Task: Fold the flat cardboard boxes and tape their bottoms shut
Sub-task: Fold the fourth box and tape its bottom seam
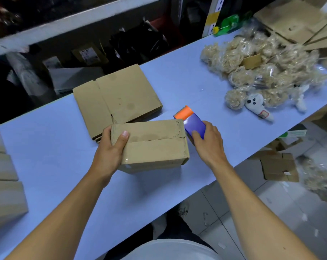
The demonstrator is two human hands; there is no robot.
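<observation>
Left hand [110, 149] grips the box [153, 145]; right hand [208, 141] clasps the half-hidden tape dispenser [191, 121]

No legible text

A white label on a dark box [88, 54] beyond the stack of flat cardboard boxes [116, 100] carries print too blurred to read.

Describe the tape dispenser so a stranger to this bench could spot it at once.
Start at the long pale blue table and find the folded cardboard box held near its front edge. At that box's right end the right hand grips the tape dispenser. It is the only brightly coloured thing here: a purple body with an orange end, among plain brown cardboard.
</observation>
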